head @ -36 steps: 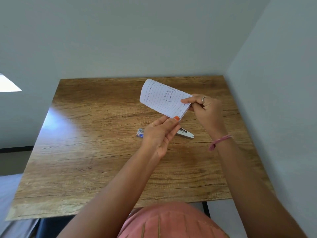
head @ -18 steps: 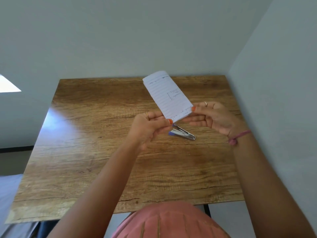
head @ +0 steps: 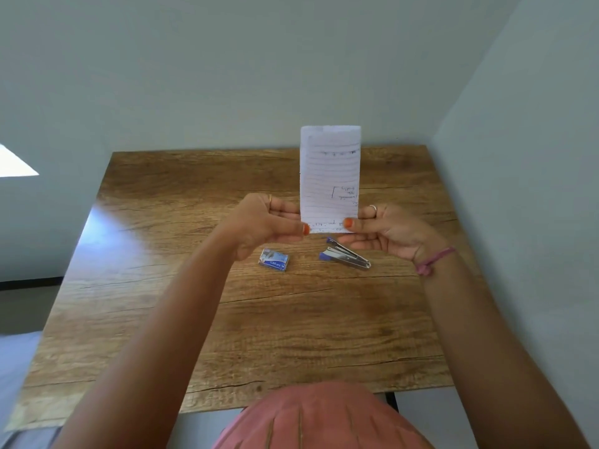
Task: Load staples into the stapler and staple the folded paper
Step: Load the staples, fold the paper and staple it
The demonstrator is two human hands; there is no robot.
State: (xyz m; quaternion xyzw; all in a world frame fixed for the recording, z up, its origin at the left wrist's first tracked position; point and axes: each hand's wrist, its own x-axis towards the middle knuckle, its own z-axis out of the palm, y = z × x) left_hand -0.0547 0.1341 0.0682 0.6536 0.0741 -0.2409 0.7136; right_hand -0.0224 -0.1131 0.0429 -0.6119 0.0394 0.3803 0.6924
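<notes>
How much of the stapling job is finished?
Done: the paper looks folded. In hand: the left hand and right hand pinch its bottom corners, holding it upright. Left: the stapler and staple box lie on the table; loading cannot be judged.

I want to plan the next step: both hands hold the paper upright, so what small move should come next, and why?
Probably lay the folded paper on the table, freeing the right hand for the stapler; it and the staple box lie untouched.

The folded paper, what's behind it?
Behind the folded paper, both hands' fingers grip its lower corners. Past it lie the table and wall; what it covers stays hidden.
</notes>
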